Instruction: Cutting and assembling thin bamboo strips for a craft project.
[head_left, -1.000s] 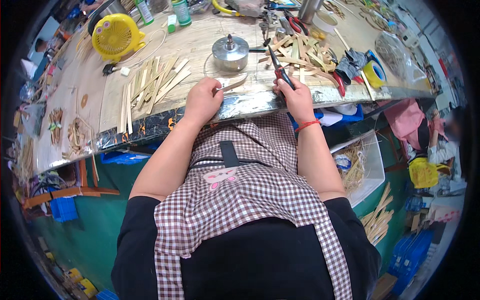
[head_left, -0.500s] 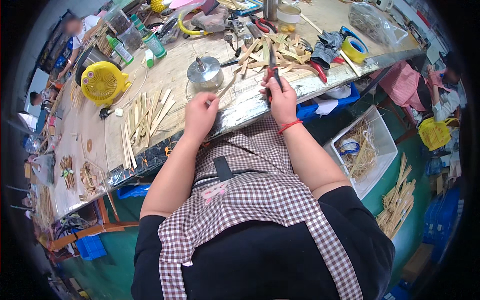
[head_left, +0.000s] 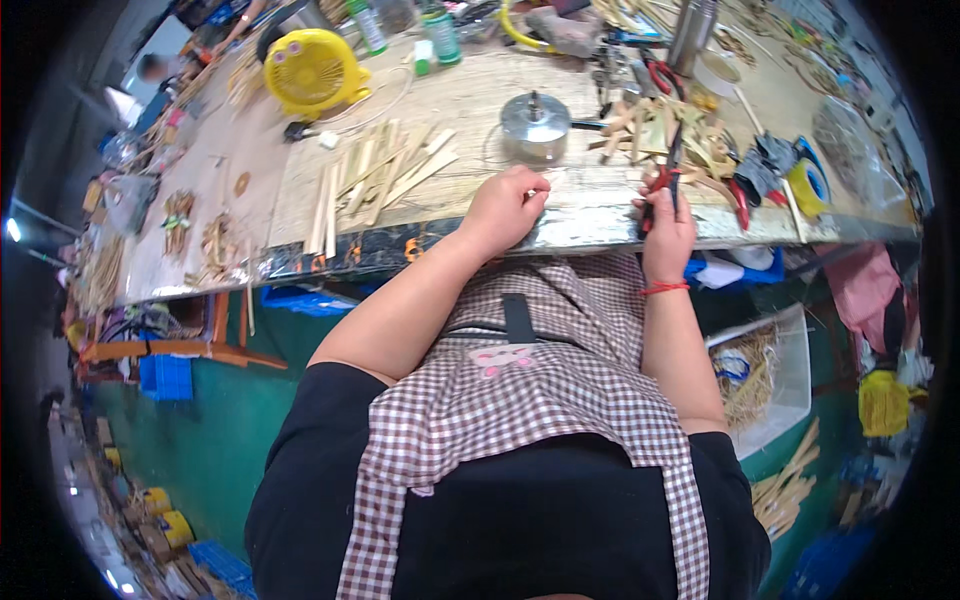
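Near the table's front edge, my left hand [head_left: 505,210] is closed in a pinch, with thumb and forefinger together. Whatever is between those fingertips is too small to make out. To the right, my right hand [head_left: 668,235] grips a hand tool [head_left: 675,155] with red and black handles and narrow dark jaws pointing away from me. Whether it is pliers or scissors I cannot tell. Just beyond my left hand stands a round metal burner-like pot [head_left: 535,128] with a knob on top. A heap of pale bamboo strip pieces [head_left: 645,130] lies beyond the tool.
Longer bamboo strips [head_left: 375,175] lie left of my left hand. A yellow fan [head_left: 312,72] stands at the far left. Yellow tape [head_left: 808,188] and grey gloves [head_left: 765,165] sit at the right. Below the table's right side is a white bin [head_left: 790,385] of scraps.
My view has turned, so the table sits higher and further right in it. The thin strip seen at my left fingertips before no longer shows. My right hand keeps its tool.
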